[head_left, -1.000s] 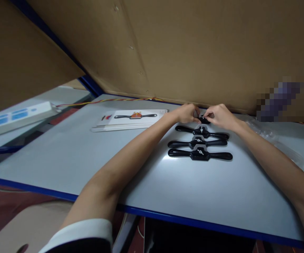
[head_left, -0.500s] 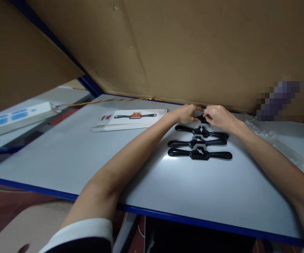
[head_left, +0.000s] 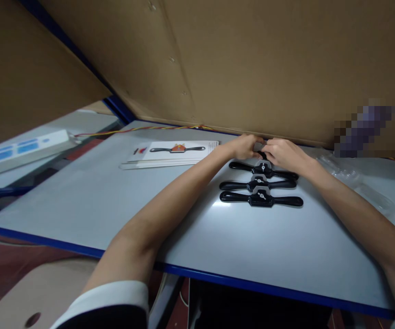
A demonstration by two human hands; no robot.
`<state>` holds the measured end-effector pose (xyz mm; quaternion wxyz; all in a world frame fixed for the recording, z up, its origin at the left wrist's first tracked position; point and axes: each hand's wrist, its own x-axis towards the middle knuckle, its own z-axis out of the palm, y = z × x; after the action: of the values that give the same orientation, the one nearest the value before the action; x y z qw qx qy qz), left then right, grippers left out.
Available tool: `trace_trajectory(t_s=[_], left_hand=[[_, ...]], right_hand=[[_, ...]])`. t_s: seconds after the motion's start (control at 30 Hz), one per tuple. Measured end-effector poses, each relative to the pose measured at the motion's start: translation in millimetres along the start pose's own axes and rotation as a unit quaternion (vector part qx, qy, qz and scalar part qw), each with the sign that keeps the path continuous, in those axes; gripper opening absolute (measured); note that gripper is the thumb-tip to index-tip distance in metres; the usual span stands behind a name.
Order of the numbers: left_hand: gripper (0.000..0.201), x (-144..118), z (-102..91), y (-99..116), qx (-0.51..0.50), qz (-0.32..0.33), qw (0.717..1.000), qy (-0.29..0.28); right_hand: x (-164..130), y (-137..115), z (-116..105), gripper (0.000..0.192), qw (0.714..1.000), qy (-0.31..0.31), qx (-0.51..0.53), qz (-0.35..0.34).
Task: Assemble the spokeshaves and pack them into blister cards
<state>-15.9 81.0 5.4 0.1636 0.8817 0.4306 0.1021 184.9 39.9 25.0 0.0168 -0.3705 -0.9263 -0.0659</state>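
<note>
Close to the far edge of the table, my left hand (head_left: pixel 246 146) and my right hand (head_left: pixel 281 151) meet over a black spokeshave (head_left: pixel 262 156), fingers closed about its middle. Most of that tool is hidden by my hands. Three more black spokeshaves lie in a row on the near side: the far one (head_left: pixel 240 166) just under my hands, then the middle one (head_left: pixel 233 185), then the nearest (head_left: pixel 233 196). Each lies crosswise with a grey blade and a silver screw at its centre.
Left of my forearm lies a stack of packaging cards (head_left: pixel 163 157) with a spokeshave picture. Crumpled clear plastic (head_left: pixel 371 196) rests at the right. A brown board wall (head_left: pixel 234 68) rises behind the table (head_left: pixel 81 196). A white power strip (head_left: pixel 29 148) sits on the left.
My right hand's fingers have shifted slightly left and down over the held spokeshave, covering more of it. The three laid-out spokeshaves stay in place; the view has shifted a little.
</note>
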Motion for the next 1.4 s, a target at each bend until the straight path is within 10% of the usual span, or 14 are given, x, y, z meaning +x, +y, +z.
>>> trace_trajectory(t_s=[1.1, 1.4], left_hand=[[0.055, 1, 1.7, -1, 0.004, -0.006, 1.0, -0.004], [0.057, 0, 1.1, 0, 0.02, -0.004, 1.0, -0.009]], right_hand=[[1, -5, -4, 0.041, 0.989, -0.025, -0.005, 0.147], [-2, -4, -1, 0.038, 0.996, -0.047, -0.056, 0.055]])
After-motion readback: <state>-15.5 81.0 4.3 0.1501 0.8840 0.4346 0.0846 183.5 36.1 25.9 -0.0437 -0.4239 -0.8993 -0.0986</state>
